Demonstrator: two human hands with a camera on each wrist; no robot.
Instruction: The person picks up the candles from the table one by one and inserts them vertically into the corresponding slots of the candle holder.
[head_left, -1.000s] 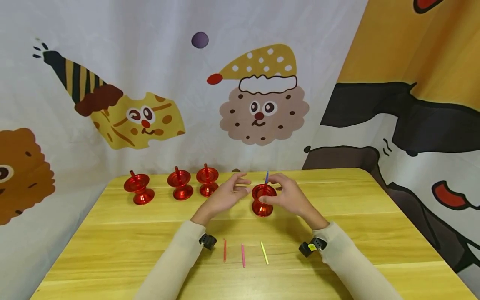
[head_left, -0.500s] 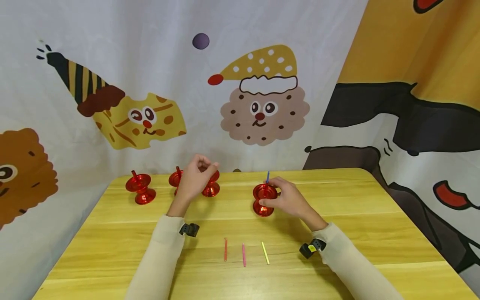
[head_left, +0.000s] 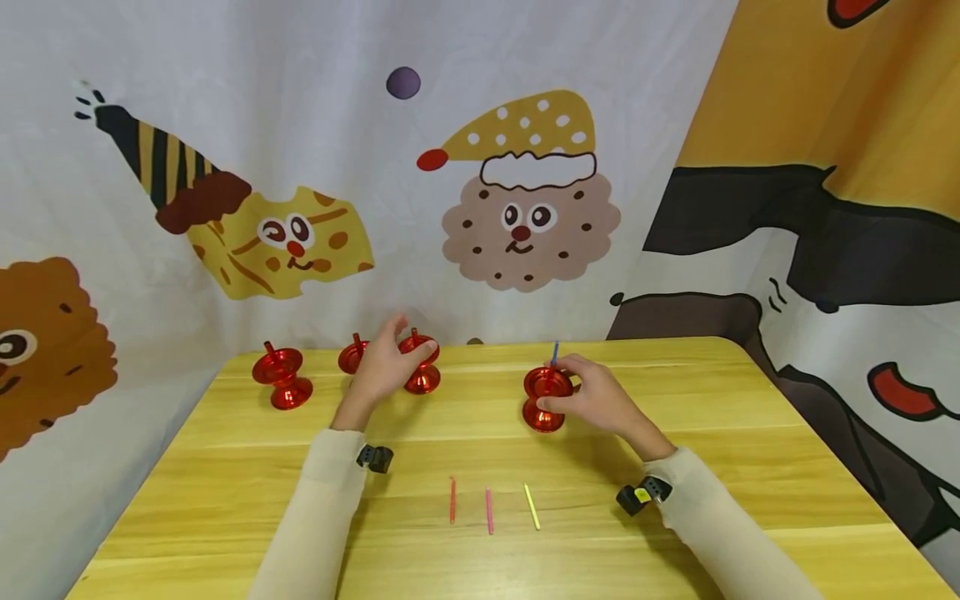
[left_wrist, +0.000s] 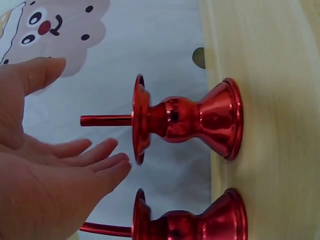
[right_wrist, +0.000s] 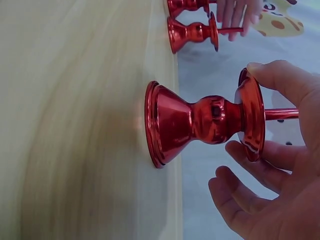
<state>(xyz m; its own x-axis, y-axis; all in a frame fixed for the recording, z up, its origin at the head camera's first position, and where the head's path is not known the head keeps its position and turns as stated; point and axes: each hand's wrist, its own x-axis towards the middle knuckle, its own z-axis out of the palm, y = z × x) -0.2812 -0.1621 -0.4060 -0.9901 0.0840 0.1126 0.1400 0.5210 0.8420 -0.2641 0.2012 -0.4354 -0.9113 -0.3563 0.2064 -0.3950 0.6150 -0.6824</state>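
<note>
Candle (head_left: 556, 352) stood in holder (head_left: 543, 417) R hand (head_left: 600, 397) gripped; L hand (head_left: 383, 367) was spread, empty, nr other holders (head_left: 423, 381), prob. unfilled; 3 loose candles (head_left: 490, 511) lay unplaced.

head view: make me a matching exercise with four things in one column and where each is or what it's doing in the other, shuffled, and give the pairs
Things
1. thin blue stick
2. thin yellow stick
3. thin pink stick
4. right hand

Places and states
A. middle of the three sticks lying on the yellow wood-grain table
B. gripping a shiny red footed holder by its upper dish
C. upright at the top of that holder's stem
D. right end of the three lying sticks

Pairs: 1-C, 2-D, 3-A, 4-B
</note>
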